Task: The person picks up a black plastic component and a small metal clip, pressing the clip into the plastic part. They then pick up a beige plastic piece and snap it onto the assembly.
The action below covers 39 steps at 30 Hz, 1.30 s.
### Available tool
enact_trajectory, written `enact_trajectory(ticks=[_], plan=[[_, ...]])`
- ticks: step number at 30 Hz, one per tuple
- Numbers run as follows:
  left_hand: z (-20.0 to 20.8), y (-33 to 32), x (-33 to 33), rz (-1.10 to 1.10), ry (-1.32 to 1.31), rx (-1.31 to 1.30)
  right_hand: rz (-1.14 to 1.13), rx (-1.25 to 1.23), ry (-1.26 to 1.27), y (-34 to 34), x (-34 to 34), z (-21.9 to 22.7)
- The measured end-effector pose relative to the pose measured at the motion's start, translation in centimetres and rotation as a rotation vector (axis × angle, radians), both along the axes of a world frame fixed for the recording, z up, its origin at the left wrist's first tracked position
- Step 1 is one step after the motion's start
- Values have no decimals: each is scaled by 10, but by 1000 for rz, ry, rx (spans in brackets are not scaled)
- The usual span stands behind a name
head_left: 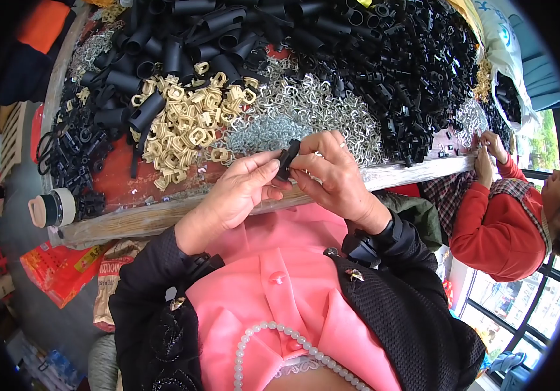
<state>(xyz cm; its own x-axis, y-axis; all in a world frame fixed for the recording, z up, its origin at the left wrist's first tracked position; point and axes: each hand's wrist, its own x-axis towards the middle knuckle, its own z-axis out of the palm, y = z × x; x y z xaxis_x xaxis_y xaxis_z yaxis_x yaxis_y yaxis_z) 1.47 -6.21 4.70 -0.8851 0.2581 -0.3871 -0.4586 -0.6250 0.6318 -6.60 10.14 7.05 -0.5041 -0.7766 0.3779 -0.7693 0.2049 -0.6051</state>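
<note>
Between my two hands, just over the table's front edge, is a small black plastic part (286,159). My left hand (244,186) pinches it between thumb and fingers from the left. From the right, the fingertips of my right hand (335,176) press together at its lower side; whether they hold a smaller piece is hidden. Beyond my hands lie a pile of small silvery screws or pins (267,135), a heap of bent silvery metal pieces (348,124) and a heap of cream plastic pieces (185,124).
Black tubes (172,55) and small black parts (416,72) are heaped farther back. A wooden edge (130,223) borders the red tabletop. Rolls of tape (58,207) stand at the left corner. At the right, a person in a red top (498,225) works with both hands at the same table.
</note>
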Motion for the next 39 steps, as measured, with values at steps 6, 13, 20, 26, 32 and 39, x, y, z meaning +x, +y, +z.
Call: enact_trajectory(ticks=[6,13,20,26,32,39], plan=[[-3,2,3,-31,37,-30,11,5,153,-3,3,-1],[-3,6,5,-109,74,-135,27,65,76,-3,5,-2],[-8,6,3,-101,49,-114,21,99,-8,-3,3,-4],[-12,1,0,-11,0,78,-159,-30,94,13,-14,-11],[-11,-2,0,23,-22,131,-426,490,360,54,-48,-51],[-10,0,0,53,-8,100,-476,273,367,59,-55,-62]])
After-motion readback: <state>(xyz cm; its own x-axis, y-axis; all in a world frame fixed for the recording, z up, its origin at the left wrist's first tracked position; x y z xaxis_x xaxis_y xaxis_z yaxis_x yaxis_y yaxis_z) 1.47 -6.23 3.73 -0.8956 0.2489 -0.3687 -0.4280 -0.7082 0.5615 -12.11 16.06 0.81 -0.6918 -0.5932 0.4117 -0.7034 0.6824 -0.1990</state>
